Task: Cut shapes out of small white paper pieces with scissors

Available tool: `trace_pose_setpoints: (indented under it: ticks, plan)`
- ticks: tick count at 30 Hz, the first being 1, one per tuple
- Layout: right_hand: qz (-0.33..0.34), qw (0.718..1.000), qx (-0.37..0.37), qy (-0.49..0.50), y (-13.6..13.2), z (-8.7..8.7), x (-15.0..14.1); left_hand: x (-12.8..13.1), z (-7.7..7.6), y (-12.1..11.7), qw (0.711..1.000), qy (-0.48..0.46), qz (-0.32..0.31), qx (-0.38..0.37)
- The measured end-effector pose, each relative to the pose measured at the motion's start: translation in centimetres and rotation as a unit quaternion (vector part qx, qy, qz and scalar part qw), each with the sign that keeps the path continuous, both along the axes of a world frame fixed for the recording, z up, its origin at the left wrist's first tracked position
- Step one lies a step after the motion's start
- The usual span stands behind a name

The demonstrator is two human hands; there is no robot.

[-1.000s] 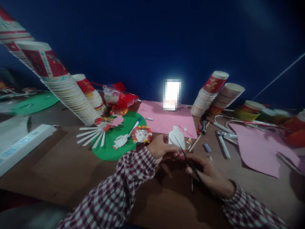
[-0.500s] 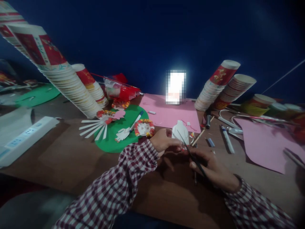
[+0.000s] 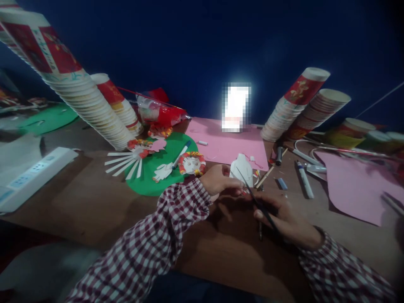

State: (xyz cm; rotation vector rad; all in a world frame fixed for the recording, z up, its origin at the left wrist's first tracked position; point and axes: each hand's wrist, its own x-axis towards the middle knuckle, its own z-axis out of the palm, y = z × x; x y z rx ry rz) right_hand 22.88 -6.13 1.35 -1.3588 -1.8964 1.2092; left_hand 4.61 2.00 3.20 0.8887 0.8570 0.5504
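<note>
My left hand [image 3: 221, 181] pinches a white paper piece [image 3: 241, 164] with drawn outlines, near its lower left edge. A pair of scissors [image 3: 253, 195] with dark handles is in my right hand [image 3: 282, 216]. Their blades stand slightly apart, and their tips lie over the paper in this view; whether they touch it I cannot tell. Left of my hands, a round cut-out face with a red and yellow rim [image 3: 191, 164] rests at the edge of a green sheet [image 3: 148, 183]. A white hand-shaped cut-out [image 3: 163, 171] and a marker [image 3: 182, 154] also lie on that sheet.
Tall stacks of paper cups stand at left [image 3: 85, 101] and right [image 3: 295, 101]. A pink sheet [image 3: 217, 134] lies at the back below a bright blurred screen [image 3: 236, 107]. To the left is a power strip [image 3: 38, 179]; at right are a white marker [image 3: 304, 181] and another pink sheet [image 3: 350, 185].
The view has tilted and shifted slightly, so most things sit a little higher in it. Both hands keep their holds, with the scissors still by the paper.
</note>
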Motion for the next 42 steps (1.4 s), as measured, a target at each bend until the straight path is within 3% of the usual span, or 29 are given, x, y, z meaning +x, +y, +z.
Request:
trace_pose_setpoints:
  ticks: [16,22,42]
  plan:
    - [-0.002,1.0,0.001,-0.01,-0.02,-0.09,-0.08,-0.07,-0.06,0.1,1.0,-0.001,-0.002,-0.004]
    - [0.003,0.999,-0.009,0.039,-0.15,0.11,-0.22,-0.07,-0.17,0.05,1.0,-0.006,-0.009,0.001]
    - [0.008,0.998,-0.026,0.055,-0.1,0.39,-0.28,-0.11,-0.68,-0.13,1.0,-0.012,-0.008,-0.004]
